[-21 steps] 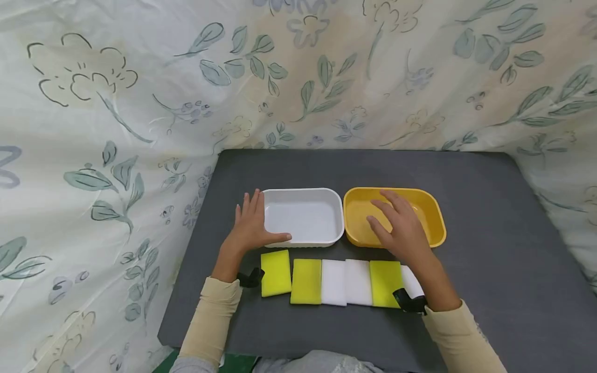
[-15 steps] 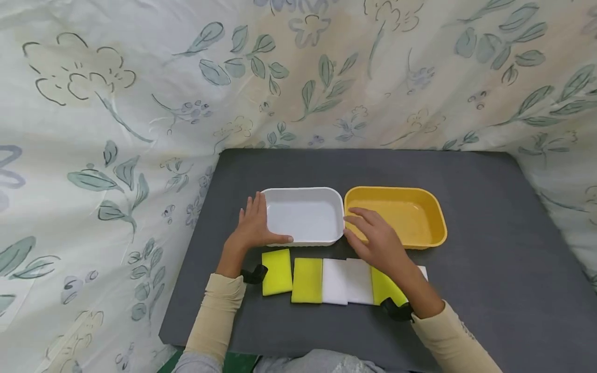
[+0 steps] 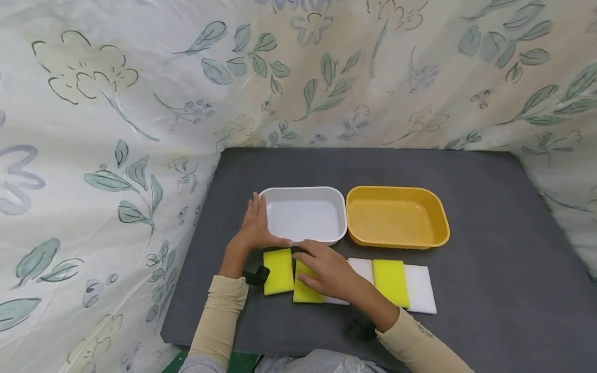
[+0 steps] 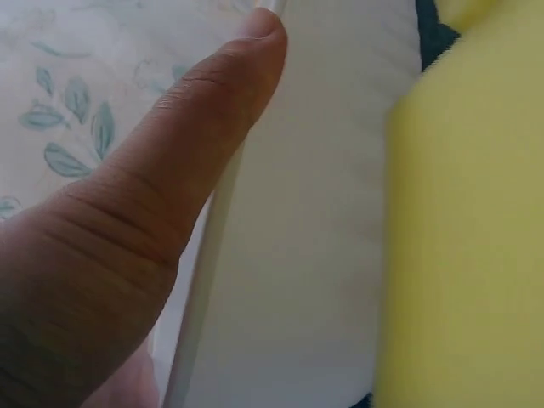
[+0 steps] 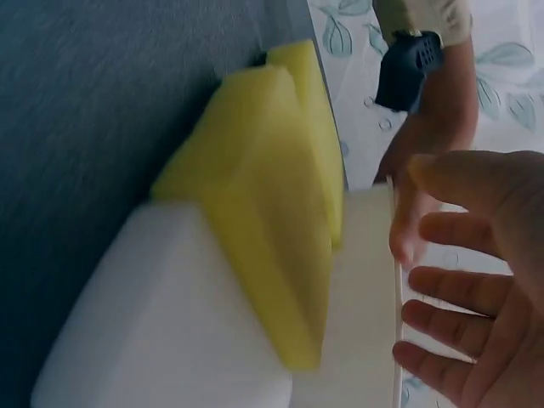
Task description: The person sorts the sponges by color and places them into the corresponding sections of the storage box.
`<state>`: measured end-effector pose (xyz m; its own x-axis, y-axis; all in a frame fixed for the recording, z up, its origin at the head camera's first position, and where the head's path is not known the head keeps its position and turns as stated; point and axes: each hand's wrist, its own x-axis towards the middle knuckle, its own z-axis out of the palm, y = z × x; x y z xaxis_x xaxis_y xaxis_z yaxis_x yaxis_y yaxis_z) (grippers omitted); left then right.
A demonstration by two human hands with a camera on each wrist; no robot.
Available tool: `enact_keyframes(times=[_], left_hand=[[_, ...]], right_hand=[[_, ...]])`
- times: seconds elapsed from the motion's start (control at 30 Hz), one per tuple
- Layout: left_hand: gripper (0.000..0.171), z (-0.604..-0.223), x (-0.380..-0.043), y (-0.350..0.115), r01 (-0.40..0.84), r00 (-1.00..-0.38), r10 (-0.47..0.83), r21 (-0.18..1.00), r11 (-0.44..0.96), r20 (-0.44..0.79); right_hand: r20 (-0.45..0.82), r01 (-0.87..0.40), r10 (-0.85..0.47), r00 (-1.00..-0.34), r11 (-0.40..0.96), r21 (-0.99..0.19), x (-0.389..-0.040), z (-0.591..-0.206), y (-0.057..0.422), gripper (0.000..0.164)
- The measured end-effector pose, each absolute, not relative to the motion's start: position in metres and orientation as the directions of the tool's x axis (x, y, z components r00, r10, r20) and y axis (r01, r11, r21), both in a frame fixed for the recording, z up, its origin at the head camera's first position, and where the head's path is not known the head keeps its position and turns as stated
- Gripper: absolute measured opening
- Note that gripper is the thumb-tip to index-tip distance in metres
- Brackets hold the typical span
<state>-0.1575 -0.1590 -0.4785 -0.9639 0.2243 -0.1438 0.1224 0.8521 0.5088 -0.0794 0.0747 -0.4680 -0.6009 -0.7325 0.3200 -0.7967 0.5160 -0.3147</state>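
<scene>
My left hand [image 3: 257, 229] rests against the near-left corner of a white plastic tray [image 3: 305, 189]. Its fingers point forward along the left side, and the thumb [image 4: 200, 140] lies along the near rim. Above the row of sponges hovers my right hand [image 3: 330, 270], fingers spread and holding nothing. Under it a yellow sponge [image 3: 305, 291] and a white sponge [image 3: 337, 301] are partly hidden. Another yellow sponge [image 3: 279, 273] lies by the left wrist. To the right follow a white sponge [image 3: 361, 268], a yellow sponge [image 3: 391, 282] and a white sponge [image 3: 420, 290].
A yellow plastic tray [image 3: 398, 243] stands close against the white tray's right side. Both are on a dark grey table [image 3: 494, 233]. Flower-patterned cloth [image 3: 177, 109] hangs behind the table and on its left and right sides.
From over the yellow tray, my right hand has swept left and nearer, across the white tray's right end to the left sponges. My left hand stays at the white tray.
</scene>
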Motion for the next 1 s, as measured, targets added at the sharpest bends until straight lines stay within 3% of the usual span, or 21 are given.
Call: enact_keyframes(times=[0.13, 0.4, 0.7, 1.0], left_hand=[[0.142, -0.480, -0.157, -0.159, 0.122, -0.966, 0.224, 0.531, 0.838, -0.132], [0.139, -0.478, -0.161, -0.164, 0.117, -0.952, 0.250, 0.541, 0.833, -0.178], [0.137, -0.475, -0.162, -0.164, 0.109, -0.947, 0.251, 0.533, 0.839, -0.200], [0.136, -0.476, -0.163, -0.164, 0.105, -0.944, 0.255, 0.546, 0.831, -0.207]], right_hand=[[0.299, -0.804, -0.747, -0.593, 0.529, -0.273, -0.079, -0.468, 0.064, 0.050], [0.330, -0.803, -0.733, -0.595, 0.527, -0.278, -0.071, -0.476, 0.047, 0.043], [0.182, -0.808, -0.791, -0.584, 0.546, -0.223, -0.069, -0.491, 0.032, 0.062], [0.139, -0.797, -0.797, -0.588, 0.543, -0.265, -0.079, -0.496, 0.023, 0.054]])
